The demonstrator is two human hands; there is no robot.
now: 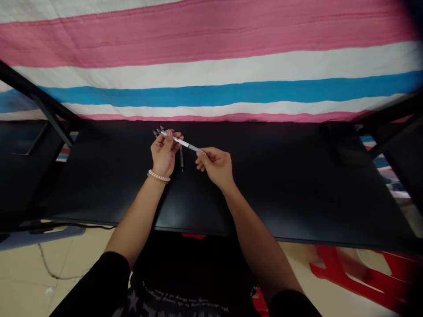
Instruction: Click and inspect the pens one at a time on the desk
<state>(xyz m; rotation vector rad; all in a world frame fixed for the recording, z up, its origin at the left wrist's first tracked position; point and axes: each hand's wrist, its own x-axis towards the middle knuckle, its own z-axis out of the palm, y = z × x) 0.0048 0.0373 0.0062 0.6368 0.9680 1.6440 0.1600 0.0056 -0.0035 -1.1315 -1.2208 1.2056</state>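
Observation:
A white pen (183,143) is stretched between my two hands above the black table, slanting down to the right. My left hand (164,152), with a pale beaded bracelet (158,177) at the wrist, is closed around its upper left part. The fingers of my right hand (216,165) pinch its lower right end, which they partly hide. Just beyond my left hand the ends of several other pens (155,132) show; the hand covers the rest of them. Another slim pen (181,159) sticks out between my hands, its upper part hidden.
Striped pink, white and blue sheeting (211,70) hangs behind the black table (280,185). Dark metal frame bars (53,116) stand at both sides. A dark flat object (343,143) lies at the right rear. Red plastic stools (346,277) stand below the front edge.

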